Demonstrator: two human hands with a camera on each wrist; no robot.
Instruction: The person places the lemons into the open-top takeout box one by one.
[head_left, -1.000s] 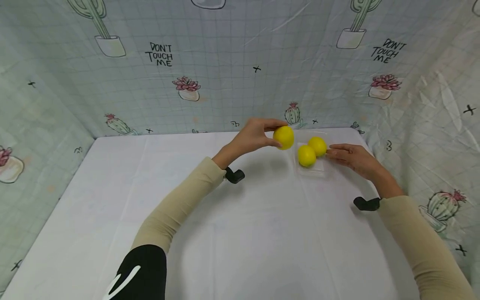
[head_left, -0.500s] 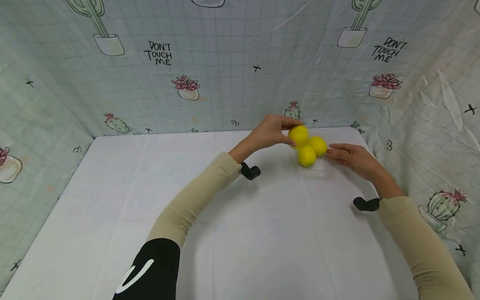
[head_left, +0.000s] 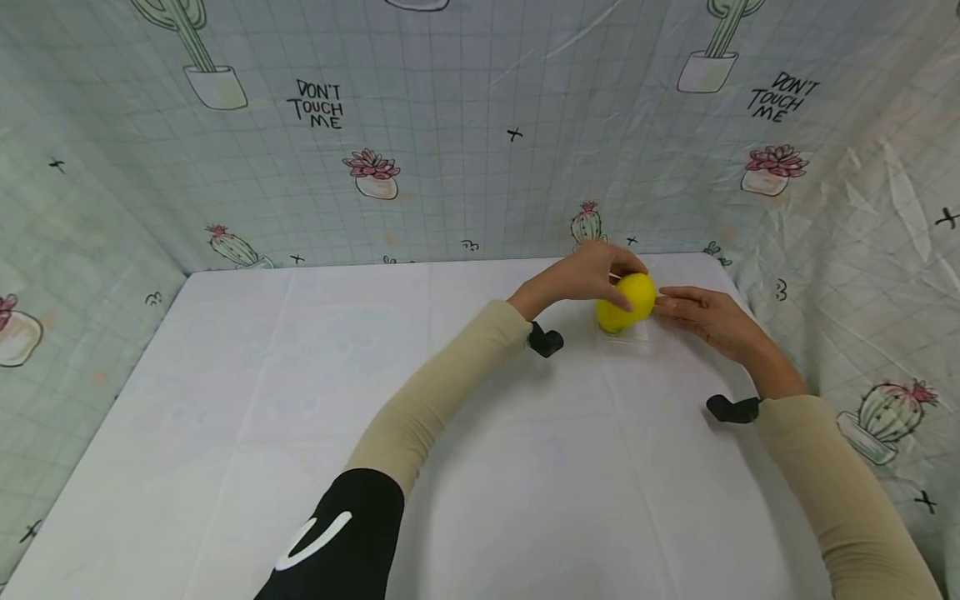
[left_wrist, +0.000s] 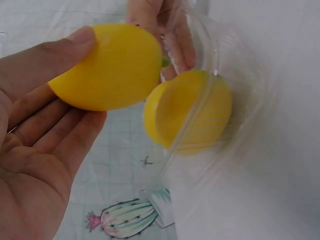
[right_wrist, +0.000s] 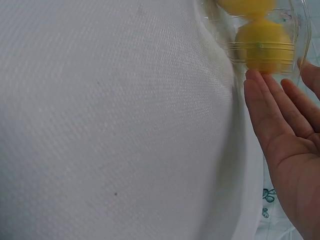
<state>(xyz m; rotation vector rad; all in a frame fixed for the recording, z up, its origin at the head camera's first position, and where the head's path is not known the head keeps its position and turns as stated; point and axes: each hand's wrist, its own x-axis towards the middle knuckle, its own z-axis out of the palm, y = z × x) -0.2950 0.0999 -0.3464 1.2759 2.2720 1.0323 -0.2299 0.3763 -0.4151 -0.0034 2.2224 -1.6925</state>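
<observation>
My left hand (head_left: 588, 275) holds a yellow lemon (left_wrist: 112, 67), likely artificial, with a small green tip, between the thumb and fingers. The held lemon is above a clear plastic container (left_wrist: 245, 95) on the table. Inside that container sit lemons (left_wrist: 210, 112), seen partly through its wall in the left wrist view. In the head view the held lemon (head_left: 639, 292) and the left hand cover most of them. My right hand (head_left: 712, 321) rests at the container's right side. Its fingers (right_wrist: 267, 102) are nearly straight, with the tips against or close to the wall beside a lemon (right_wrist: 265, 45).
A white cloth covers the table (head_left: 480, 467). Behind it stands a curtain (head_left: 450, 100) printed with cacti and lettering, and more of this cloth hangs at both sides. The container is near the table's back right corner.
My left hand has moved right with the lemon, from the container's left side to over the lemons inside it. The right hand has stayed in place.
</observation>
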